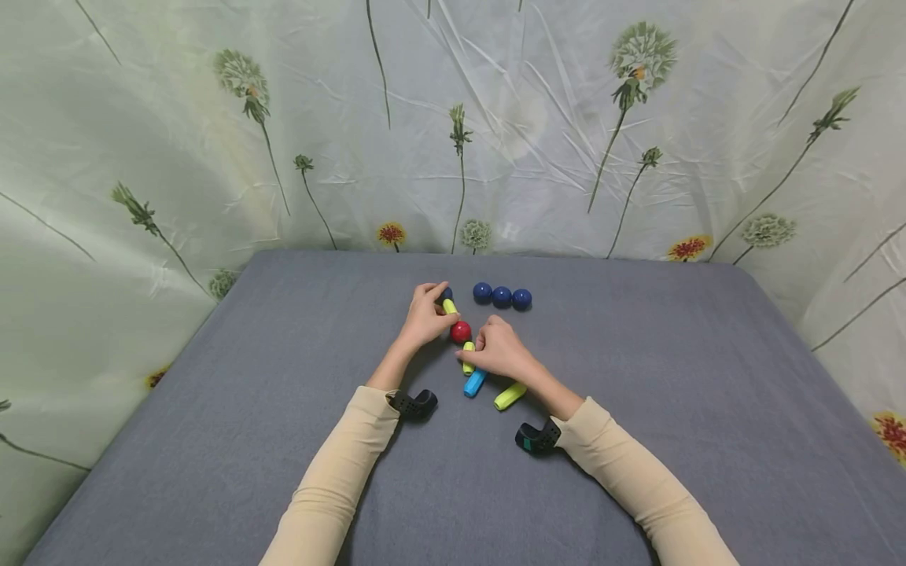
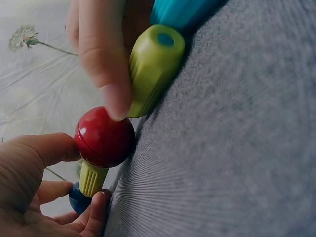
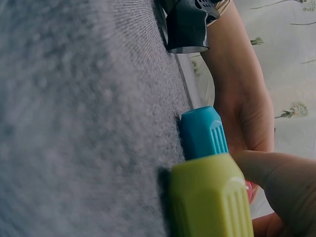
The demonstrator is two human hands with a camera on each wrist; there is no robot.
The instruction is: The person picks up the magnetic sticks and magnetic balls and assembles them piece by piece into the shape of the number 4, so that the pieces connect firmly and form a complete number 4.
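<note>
My left hand (image 1: 425, 316) holds a yellow-green ribbed rod (image 2: 93, 178) with a red ball (image 2: 104, 137) at its near end and a dark blue ball (image 2: 79, 198) at its far end. In the left wrist view the thumb touches the red ball, and other fingers lie about the rod and blue ball. Just nearer than the red ball, my right hand (image 1: 504, 351) pinches a second yellow-green rod (image 1: 469, 358), its thumb across it; the fingers behind are partly hidden. Beneath the right hand lies a light blue rod (image 1: 475, 383).
Three dark blue balls (image 1: 502, 296) sit in a row toward the back of the grey table (image 1: 283, 338). Another yellow-green rod (image 1: 510, 396) lies beside the right forearm. Black bands (image 1: 414, 404) circle both wrists. A flowered curtain (image 1: 524, 189) hangs behind the table.
</note>
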